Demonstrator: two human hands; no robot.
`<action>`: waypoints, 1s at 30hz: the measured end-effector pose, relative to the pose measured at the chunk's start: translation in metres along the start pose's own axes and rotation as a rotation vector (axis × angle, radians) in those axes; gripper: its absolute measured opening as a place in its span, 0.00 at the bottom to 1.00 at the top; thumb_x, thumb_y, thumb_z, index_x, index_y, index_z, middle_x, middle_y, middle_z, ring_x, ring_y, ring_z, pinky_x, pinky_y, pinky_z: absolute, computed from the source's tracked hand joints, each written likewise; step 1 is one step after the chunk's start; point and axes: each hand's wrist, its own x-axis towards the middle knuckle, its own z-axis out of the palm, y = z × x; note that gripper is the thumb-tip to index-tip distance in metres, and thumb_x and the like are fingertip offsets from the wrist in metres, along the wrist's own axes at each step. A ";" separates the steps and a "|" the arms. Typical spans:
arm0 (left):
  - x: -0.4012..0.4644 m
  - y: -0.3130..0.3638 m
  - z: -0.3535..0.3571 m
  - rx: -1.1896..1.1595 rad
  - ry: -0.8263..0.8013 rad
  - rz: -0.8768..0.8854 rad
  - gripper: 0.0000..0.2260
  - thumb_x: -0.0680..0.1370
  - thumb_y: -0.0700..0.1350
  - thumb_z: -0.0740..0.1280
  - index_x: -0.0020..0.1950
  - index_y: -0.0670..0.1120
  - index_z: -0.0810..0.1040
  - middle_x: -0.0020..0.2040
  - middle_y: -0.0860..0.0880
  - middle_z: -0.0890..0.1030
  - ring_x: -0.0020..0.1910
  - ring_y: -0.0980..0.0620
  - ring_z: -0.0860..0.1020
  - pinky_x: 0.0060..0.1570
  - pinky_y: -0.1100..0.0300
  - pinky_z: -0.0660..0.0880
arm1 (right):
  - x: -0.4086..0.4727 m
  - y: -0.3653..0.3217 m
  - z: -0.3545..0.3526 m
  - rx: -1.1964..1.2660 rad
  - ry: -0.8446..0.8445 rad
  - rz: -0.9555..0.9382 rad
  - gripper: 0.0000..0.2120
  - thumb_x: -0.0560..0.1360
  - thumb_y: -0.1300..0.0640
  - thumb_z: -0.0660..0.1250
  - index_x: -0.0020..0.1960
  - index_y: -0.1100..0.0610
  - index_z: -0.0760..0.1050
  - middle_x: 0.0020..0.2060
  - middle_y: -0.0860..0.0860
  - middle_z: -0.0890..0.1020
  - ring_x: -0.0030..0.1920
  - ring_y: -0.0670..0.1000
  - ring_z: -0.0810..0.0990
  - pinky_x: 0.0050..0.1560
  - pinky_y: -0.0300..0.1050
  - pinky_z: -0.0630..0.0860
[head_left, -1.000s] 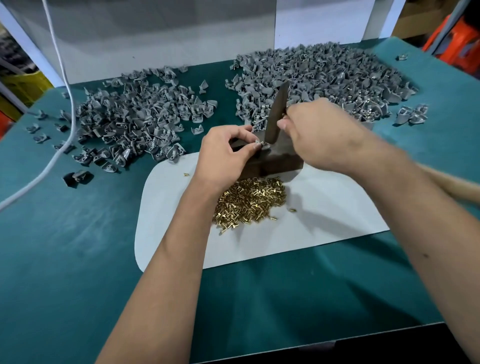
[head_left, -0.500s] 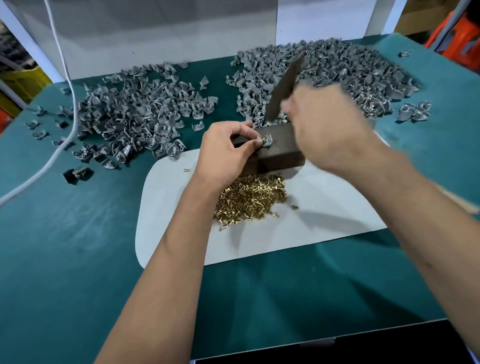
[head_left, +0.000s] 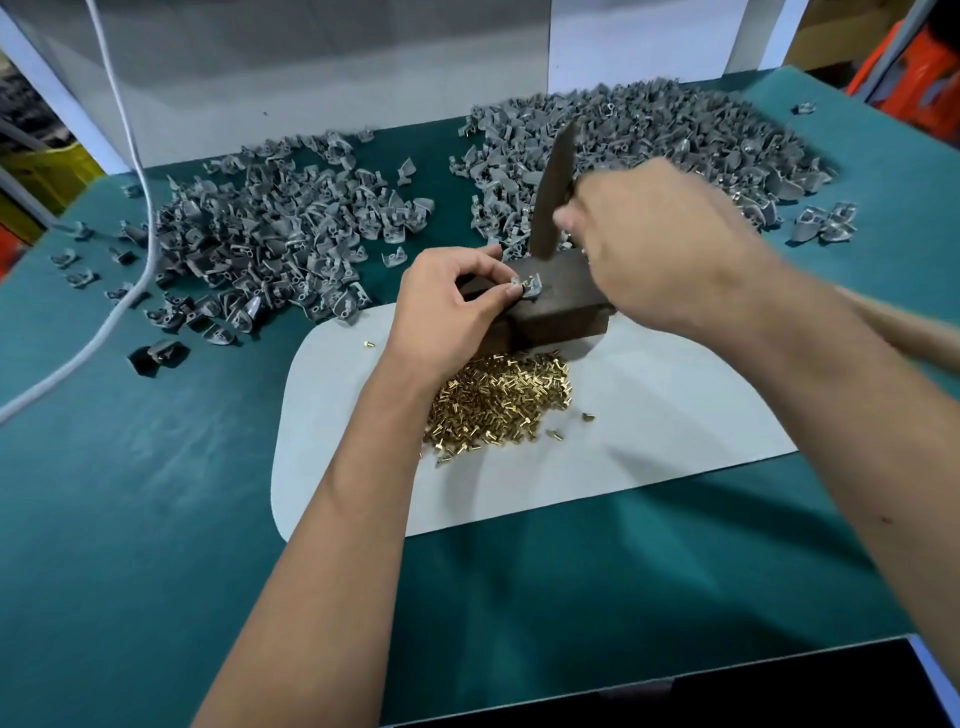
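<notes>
Two hands work a small part on a block.
On the green table (head_left: 130, 519), a white mat (head_left: 649, 431) carries a pile of brass rivets (head_left: 498, 405) and a dark metal block (head_left: 561, 306). The left hand (head_left: 447, 306) pinches a small grey metal part (head_left: 527, 287) on the block. The right hand (head_left: 660, 244) grips a dark flat metal tool (head_left: 553, 192), tilted just above the block. Behind lie heaps of grey parts (head_left: 270, 234).

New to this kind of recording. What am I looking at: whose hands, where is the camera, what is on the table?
No machine here: a person works bare-handed, filmed by a camera on their head, looking down. The left hand pinches a small grey part on a dark block. The right hand, blurred, grips a dark flat bar over the block. The block stands on a white mat, next to a pile of brass pins. Behind, on the green table, lie a left heap and a right heap of grey parts.
</notes>
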 end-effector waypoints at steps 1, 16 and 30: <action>0.001 -0.001 0.000 0.005 0.002 0.006 0.05 0.75 0.36 0.75 0.44 0.45 0.86 0.57 0.47 0.85 0.63 0.58 0.80 0.65 0.62 0.75 | -0.001 -0.002 0.001 0.044 0.048 0.014 0.16 0.85 0.48 0.56 0.40 0.51 0.63 0.30 0.50 0.67 0.28 0.54 0.67 0.32 0.48 0.65; -0.001 0.000 0.002 -0.041 -0.008 -0.017 0.07 0.75 0.35 0.75 0.44 0.46 0.85 0.62 0.42 0.83 0.64 0.55 0.80 0.67 0.55 0.76 | 0.003 -0.004 0.004 0.013 -0.147 -0.065 0.13 0.85 0.47 0.57 0.46 0.52 0.69 0.38 0.54 0.74 0.39 0.59 0.74 0.42 0.50 0.70; 0.000 0.000 0.005 -0.145 0.038 -0.131 0.11 0.77 0.38 0.73 0.39 0.52 0.85 0.63 0.51 0.83 0.60 0.61 0.81 0.68 0.55 0.74 | -0.021 0.057 0.015 -0.036 -0.226 0.320 0.12 0.70 0.46 0.76 0.36 0.53 0.81 0.34 0.55 0.81 0.38 0.60 0.80 0.36 0.45 0.73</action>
